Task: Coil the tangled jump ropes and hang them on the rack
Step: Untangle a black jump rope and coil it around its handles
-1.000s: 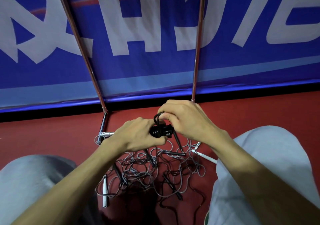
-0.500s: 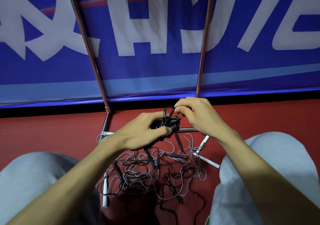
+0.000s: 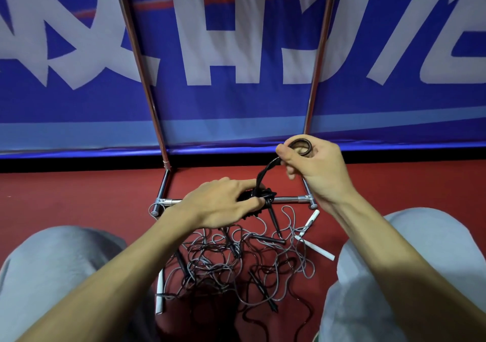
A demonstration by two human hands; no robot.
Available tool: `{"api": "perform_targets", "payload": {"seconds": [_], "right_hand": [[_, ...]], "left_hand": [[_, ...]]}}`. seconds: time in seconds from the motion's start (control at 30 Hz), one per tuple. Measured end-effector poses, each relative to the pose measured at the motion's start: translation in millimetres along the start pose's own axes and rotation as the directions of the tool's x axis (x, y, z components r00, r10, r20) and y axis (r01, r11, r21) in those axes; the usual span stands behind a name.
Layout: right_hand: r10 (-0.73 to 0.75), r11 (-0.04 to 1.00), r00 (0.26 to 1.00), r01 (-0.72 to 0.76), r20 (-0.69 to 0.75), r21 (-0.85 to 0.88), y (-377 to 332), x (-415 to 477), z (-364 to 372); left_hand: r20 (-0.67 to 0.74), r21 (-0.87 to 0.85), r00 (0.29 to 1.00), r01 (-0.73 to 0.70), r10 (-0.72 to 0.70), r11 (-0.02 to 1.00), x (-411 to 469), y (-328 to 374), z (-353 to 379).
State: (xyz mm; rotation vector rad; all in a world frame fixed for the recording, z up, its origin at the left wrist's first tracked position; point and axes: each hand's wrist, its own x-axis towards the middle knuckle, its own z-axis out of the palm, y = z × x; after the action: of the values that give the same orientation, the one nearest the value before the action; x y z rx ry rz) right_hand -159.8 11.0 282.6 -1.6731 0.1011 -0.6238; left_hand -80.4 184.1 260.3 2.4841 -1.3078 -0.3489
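Finishing one coil: the black bundle (image 3: 259, 197) is gripped by the left hand (image 3: 223, 204), its loop (image 3: 302, 144) pinched by the right hand (image 3: 319, 169); the tangled pile (image 3: 236, 260) is yet uncoiled.

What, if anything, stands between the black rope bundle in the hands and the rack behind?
Nothing visible does. The left hand grips the black rope bundle and the right hand pinches its loop, just in front of the rack. The tangled pile lies below them, off that path. The rack's top is out of view.
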Motion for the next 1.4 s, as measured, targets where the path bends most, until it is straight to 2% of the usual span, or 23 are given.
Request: {"api": "perform_targets", "payload": {"seconds": [0.1, 0.27, 0.43, 0.5, 0.63, 0.73, 0.8, 0.87, 0.97, 1.1, 1.2, 1.23, 1.3, 1.37, 1.4], "right_hand": [[-0.077, 0.980, 0.995, 0.088, 0.067, -0.181, 2.6, -0.4, 4.5], [-0.077, 0.997, 0.991, 0.077, 0.106, 0.002, -7.2, -6.9, 10.1], [-0.019, 0.996, 0.993, 0.008, 0.119, 0.093, -8.6, -4.5, 12.8], [0.000, 0.993, 0.990, -0.018, 0.144, 0.120, -3.7, 0.5, 11.7], [0.075, 0.989, 0.994, -0.085, 0.084, 0.123, 9.7, 5.3, 17.0], [0.236, 0.920, 0.971, -0.233, 0.029, 0.317, 14.8, 7.7, 21.0], [0.341, 0.793, 0.938, -0.320, 0.058, 0.519, 14.7, 10.8, 18.8], [0.378, 0.693, 0.923, -0.336, 0.075, 0.638, 13.6, 12.6, 14.1], [0.362, 0.662, 0.928, -0.321, 0.086, 0.678, 11.7, 12.3, 9.0], [0.254, 0.745, 0.962, -0.258, 0.096, 0.615, 4.1, 7.9, 7.0], [0.156, 0.833, 0.980, -0.198, 0.123, 0.517, -0.7, 4.8, 7.8], [0.125, 0.881, 0.982, -0.176, 0.143, 0.440, -1.4, 3.8, 8.3], [0.085, 0.982, 0.981, -0.112, 0.177, 0.150, -0.2, 1.6, 8.1], [0.031, 0.991, 0.974, -0.001, 0.225, -0.136, 2.5, -0.7, 8.0], [-0.001, 0.979, 0.970, 0.051, 0.244, -0.199, 3.0, -1.3, 8.1]], "left_hand": [[0.017, 0.077, 1.000, -0.001, 0.000, 0.997, -1.3, -1.0, 2.2], [0.025, 0.074, 0.999, -0.047, 0.046, 0.996, -0.5, 2.5, 2.9], [0.016, 0.121, 0.996, -0.091, 0.089, 0.989, -1.8, 9.1, -0.1], [0.015, 0.085, 0.994, -0.105, 0.104, 0.991, -4.1, 10.9, -2.6], [-0.014, -0.187, 0.988, -0.154, 0.154, 0.970, -8.6, 11.3, -6.2], [-0.070, -0.405, 0.987, -0.158, 0.142, 0.901, -9.6, 13.1, -5.4], [-0.106, -0.549, 0.989, -0.148, 0.107, 0.822, -8.9, 13.5, -4.1], [-0.139, -0.698, 0.989, -0.134, 0.051, 0.703, -7.4, 14.4, -3.2], [-0.194, -0.857, 0.981, -0.160, -0.018, 0.491, -5.8, 21.7, -5.8], [-0.229, -0.940, 0.960, -0.174, -0.163, 0.294, -5.4, 31.3, -10.1], [-0.222, -0.958, 0.948, -0.168, -0.229, 0.231, -4.9, 33.8, -7.5], [-0.221, -0.959, 0.945, -0.167, -0.239, 0.229, -4.9, 33.8, -6.4], [-0.228, -0.953, 0.937, -0.159, -0.264, 0.256, -5.0, 33.7, -4.6], [-0.242, -0.941, 0.929, -0.155, -0.279, 0.302, -4.5, 32.1, -2.2], [-0.245, -0.935, 0.929, -0.151, -0.279, 0.321, -4.2, 31.3, -1.6]]}}
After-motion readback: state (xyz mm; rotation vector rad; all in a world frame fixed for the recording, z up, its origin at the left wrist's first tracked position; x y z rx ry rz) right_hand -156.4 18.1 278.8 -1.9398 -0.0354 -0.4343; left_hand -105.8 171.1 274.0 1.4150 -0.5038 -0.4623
